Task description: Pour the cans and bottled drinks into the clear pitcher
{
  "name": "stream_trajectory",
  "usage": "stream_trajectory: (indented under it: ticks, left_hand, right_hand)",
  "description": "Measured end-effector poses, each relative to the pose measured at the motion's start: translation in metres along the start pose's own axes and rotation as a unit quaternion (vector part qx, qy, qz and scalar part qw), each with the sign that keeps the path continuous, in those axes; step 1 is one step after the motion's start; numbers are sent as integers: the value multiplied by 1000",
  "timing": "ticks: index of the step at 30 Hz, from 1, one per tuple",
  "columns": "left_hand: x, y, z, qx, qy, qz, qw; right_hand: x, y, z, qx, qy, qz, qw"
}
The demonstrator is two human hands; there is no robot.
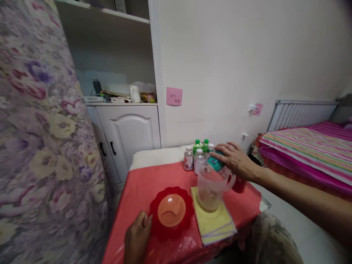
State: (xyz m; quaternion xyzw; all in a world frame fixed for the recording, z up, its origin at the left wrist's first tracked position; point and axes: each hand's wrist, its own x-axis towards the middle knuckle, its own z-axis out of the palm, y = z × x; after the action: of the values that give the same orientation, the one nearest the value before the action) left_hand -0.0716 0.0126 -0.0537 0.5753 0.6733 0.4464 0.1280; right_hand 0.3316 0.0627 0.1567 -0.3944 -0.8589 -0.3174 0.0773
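My left hand (138, 234) is closed at the left rim of a red scalloped dish (183, 231), fingers curled against its edge. In the dish's middle is a round orange disc (171, 211) with a curved raised mark. My right hand (232, 158) is above a translucent plastic pitcher (208, 190), its fingers over a teal item (215, 163) with a small pale mark. What the teal item is, I cannot tell. Under the pitcher lies a folded yellow cloth (209, 223). Partly hidden behind the pitcher's handle is a red object (239, 185).
Behind the pitcher stand several bottles, among them a white-capped bottle (188, 159) and a green-capped bottle (197, 145). A red cover (143, 183) lies over the table. A floral curtain (55, 146) hangs left; a bed (308, 146) stands right. A knee (272, 238) is near the table.
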Motion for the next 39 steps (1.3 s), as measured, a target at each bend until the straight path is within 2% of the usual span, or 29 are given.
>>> stream_trajectory:
  ticks: [10,13,22,29,32,34,36,39]
  left_hand:
    - [1,4,-1,12,-7,-7,1000]
    - [1,4,-1,13,-8,-4,1000]
    - [1,2,2,7,-20,-8,1000]
    - [1,-6,7,0,-24,-11,1000]
    - [3,-9,7,3,-21,-15,1000]
    - [4,-10,7,4,-16,-21,1000]
    - [5,-9,8,0,-11,-29,1000]
    - [3,-6,9,-21,-9,-44,999]
  right_hand:
    - [3,-2,-1,-2,-3,-1,1000]
    - [3,-1,-1,-9,18,20,1000]
    - [-3,3,12,5,23,20,1000]
    - [-7,0,1,40,13,40,998]
    - [-11,-1,-2,68,25,75,995]
    - [-15,0,2,117,55,113,985]
    - [-20,1,8,210,97,165,959]
    - [-30,-2,16,390,141,260,872]
